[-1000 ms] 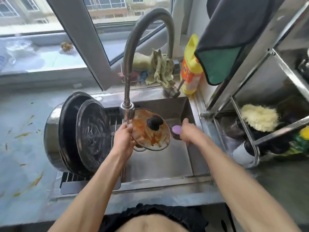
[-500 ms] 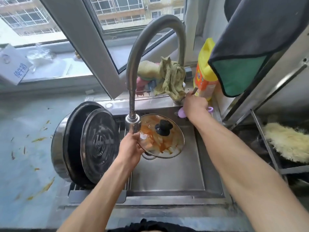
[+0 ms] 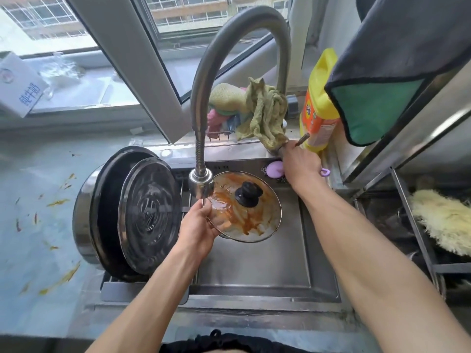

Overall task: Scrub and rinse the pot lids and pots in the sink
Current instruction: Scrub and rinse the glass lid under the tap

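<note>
**Slippery glass lid under the tap**

We hold the round glass pot lid with the black knob point(image 3: 243, 207) over the steel sink point(image 3: 254, 273), just under the head of the bent grey tap point(image 3: 201, 180). Our left hand point(image 3: 201, 225) pinches the lid's left rim, thumb on top & fingers under the glass — we can see them through it. Our right hand point(image 3: 300, 166) is up at the back right corner, fingers curled round the tap handle point(image 3: 302, 138). It also holds a purple scrubber point(image 3: 275, 169) under the palm.

How will the lid handle? We think it is light but breakable, since it's glass w/ a thin metal edge. Wet and greasy, it will prob. be slippery, so a rim pinch could slip. The knob in the middle looks like the safest place to grab. Keep it low over the sink, so a drop is short.

How does it look? Dirty — orange-red sauce is smeared across the top in streaks, thick near the tap side, thinner lower down. We can't tell if water is running yet.

On the left, a big steel pot point(image 3: 84, 217) stands on its side on the rack, w/ a dark round metal lid point(image 3: 150, 217) leaning in its mouth. Both look like they need washing too.
</note>
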`<state>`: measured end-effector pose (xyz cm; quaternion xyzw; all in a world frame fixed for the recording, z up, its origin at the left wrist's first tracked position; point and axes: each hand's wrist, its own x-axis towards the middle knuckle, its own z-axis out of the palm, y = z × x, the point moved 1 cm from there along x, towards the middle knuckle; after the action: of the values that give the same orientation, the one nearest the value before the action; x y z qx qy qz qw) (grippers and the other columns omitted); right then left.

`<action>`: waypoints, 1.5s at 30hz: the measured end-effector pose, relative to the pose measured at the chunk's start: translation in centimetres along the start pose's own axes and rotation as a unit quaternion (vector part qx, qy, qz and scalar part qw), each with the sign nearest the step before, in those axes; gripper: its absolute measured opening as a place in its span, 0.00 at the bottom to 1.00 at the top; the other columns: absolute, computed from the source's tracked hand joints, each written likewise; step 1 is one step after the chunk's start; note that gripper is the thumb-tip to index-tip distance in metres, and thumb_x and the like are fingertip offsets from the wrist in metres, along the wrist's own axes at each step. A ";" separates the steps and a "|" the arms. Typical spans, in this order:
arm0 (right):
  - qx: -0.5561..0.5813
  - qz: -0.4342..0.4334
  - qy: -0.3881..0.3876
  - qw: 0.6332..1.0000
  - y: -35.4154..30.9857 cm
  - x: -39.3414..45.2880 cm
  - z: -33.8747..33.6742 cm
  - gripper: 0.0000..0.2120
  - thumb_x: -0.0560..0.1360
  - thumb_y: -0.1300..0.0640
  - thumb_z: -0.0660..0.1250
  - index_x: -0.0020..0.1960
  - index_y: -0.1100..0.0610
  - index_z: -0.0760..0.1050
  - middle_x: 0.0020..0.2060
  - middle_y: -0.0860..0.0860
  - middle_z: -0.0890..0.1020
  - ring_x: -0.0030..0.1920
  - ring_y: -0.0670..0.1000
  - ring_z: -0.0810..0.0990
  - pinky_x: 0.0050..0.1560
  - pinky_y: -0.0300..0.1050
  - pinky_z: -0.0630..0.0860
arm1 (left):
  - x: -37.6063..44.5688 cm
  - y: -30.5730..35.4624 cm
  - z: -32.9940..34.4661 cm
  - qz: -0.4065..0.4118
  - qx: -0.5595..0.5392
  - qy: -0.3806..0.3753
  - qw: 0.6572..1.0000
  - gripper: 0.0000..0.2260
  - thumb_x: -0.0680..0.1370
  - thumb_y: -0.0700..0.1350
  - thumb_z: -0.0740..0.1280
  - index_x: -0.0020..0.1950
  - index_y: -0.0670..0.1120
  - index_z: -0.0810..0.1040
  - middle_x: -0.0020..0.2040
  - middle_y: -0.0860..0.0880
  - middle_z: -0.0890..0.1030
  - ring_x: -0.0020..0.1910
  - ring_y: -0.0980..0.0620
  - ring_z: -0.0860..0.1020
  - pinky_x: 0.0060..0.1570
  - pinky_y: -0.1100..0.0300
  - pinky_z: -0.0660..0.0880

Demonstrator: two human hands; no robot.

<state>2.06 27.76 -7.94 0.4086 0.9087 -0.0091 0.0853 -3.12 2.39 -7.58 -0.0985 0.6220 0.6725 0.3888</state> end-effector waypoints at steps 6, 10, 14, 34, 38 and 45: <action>0.027 -0.009 -0.003 1.000 0.3 -0.4 0.7 0.31 0.81 0.57 0.61 0.77 0.66 0.51 0.59 0.60 0.80 0.57 0.62 0.81 0.49 0.51 0.75 | -0.3 -0.1 -1.0 -0.006 0.023 0.002 1.000 0.12 0.86 0.41 0.57 0.57 0.47 0.81 0.46 0.46 0.85 0.39 0.48 0.84 0.35 0.56 0.82; 0.003 -0.012 0.007 1.000 0.5 -0.3 0.4 0.31 0.81 0.58 0.61 0.77 0.67 0.51 0.59 0.60 0.80 0.58 0.61 0.81 0.49 0.51 0.75 | -0.5 0.1 -1.2 -0.005 0.029 0.002 1.000 0.12 0.86 0.41 0.57 0.58 0.47 0.81 0.47 0.47 0.86 0.41 0.48 0.84 0.37 0.56 0.82; 0.076 0.023 -0.021 0.997 -0.6 -1.4 -0.3 0.35 0.81 0.55 0.62 0.79 0.65 0.46 0.62 0.62 0.78 0.60 0.64 0.78 0.53 0.55 0.75 | -0.3 0.3 -1.9 -0.005 0.032 0.011 0.999 0.13 0.86 0.41 0.57 0.59 0.48 0.81 0.51 0.45 0.86 0.45 0.47 0.84 0.35 0.57 0.81; 0.172 -0.247 -0.138 0.943 -6.6 -12.4 -1.8 0.17 0.75 0.61 0.59 0.58 0.46 0.74 0.46 0.55 0.80 0.45 0.60 0.80 0.40 0.48 0.69 | 0.3 -0.1 -5.5 0.058 0.161 -0.054 0.984 0.13 0.83 0.35 0.62 0.61 0.46 0.82 0.48 0.44 0.88 0.44 0.48 0.86 0.39 0.54 0.83; 0.190 -0.171 -0.112 0.960 -5.9 -10.3 -1.2 0.13 0.75 0.61 0.61 0.55 0.49 0.75 0.46 0.55 0.81 0.47 0.61 0.81 0.39 0.48 0.70 | 0.6 0.0 -6.5 0.041 0.136 -0.068 0.988 0.12 0.84 0.36 0.61 0.62 0.44 0.82 0.49 0.39 0.87 0.45 0.44 0.86 0.36 0.54 0.82; 0.181 -0.184 -0.121 0.959 -6.3 -9.7 -0.4 0.08 0.76 0.60 0.60 0.50 0.49 0.73 0.46 0.54 0.81 0.44 0.60 0.80 0.38 0.50 0.74 | 1.1 -0.3 -7.2 0.022 0.120 -0.078 0.989 0.12 0.84 0.36 0.61 0.65 0.41 0.79 0.50 0.38 0.86 0.42 0.45 0.86 0.34 0.55 0.81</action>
<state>3.66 16.41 -6.29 0.2389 0.9342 -0.2384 0.1155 -6.16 -3.76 -10.01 0.0155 0.6676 0.6073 0.4304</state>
